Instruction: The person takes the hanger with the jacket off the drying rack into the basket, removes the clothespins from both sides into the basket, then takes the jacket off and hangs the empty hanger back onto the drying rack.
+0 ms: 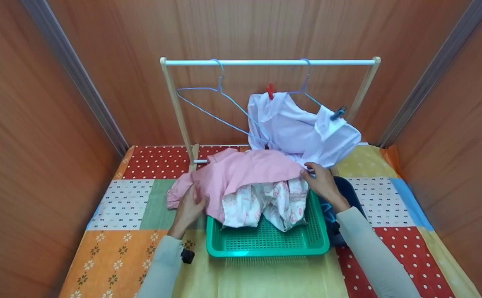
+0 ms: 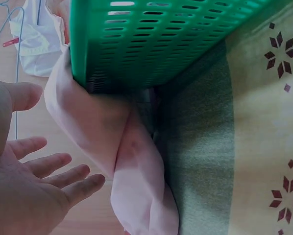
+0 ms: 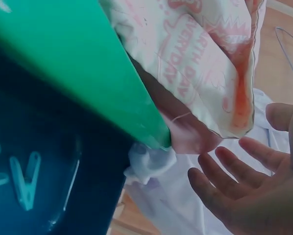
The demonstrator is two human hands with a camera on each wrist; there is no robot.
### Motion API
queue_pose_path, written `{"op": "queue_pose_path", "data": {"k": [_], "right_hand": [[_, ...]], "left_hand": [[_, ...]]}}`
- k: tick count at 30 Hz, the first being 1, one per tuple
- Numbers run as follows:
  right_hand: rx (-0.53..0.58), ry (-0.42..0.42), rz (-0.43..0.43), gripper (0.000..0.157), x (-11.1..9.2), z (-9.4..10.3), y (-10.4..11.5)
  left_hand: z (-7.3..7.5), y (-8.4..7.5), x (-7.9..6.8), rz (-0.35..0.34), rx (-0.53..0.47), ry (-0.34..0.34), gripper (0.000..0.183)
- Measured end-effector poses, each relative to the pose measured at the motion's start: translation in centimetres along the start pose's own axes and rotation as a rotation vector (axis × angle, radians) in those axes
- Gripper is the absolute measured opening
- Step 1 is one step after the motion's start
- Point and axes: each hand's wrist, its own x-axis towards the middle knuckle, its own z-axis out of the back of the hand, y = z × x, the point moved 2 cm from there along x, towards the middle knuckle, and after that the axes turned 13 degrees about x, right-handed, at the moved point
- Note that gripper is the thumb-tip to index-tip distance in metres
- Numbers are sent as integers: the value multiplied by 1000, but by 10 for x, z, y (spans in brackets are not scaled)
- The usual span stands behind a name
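A pink garment (image 1: 249, 167) lies spread over the back of a green basket (image 1: 266, 251). Its white lining with pink print (image 1: 243, 207) shows at the front, and in the left wrist view a pink sleeve (image 2: 139, 196) hangs past the basket's side. Beside that sleeve is my left hand (image 1: 189, 209), its fingers loosely extended and nothing in its grasp. My right hand (image 1: 321, 182) is at the garment's right edge. In the right wrist view its thumb and fingers are spread, with the lining's corner just beyond the fingertips.
Behind the basket stands a rack (image 1: 261, 63) with a bare hanger (image 1: 220, 89). A white shirt (image 1: 303, 128) hangs there under a red clip (image 1: 270, 91) and a dark clip (image 1: 338, 113). Right of the green basket, a dark blue basket (image 1: 348, 192) holds blue clothespins (image 3: 26, 181).
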Motion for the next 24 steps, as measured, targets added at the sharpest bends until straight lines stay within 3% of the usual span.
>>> {"op": "queue_pose_path", "data": {"k": [7, 12, 15, 24], "right_hand": [[-63, -14, -17, 53, 5, -5, -5], [-65, 45, -63, 55, 5, -8, -10], [-33, 58, -55, 53, 5, -8, -11], [-2, -9, 64, 31, 9, -3, -7]], "left_hand": [[-6, 5, -1, 2, -18, 13, 69], [-11, 9, 0, 47, 6, 53, 73], [-13, 9, 3, 41, -14, 38, 72], [-16, 2, 9, 5, -37, -42, 38]]}}
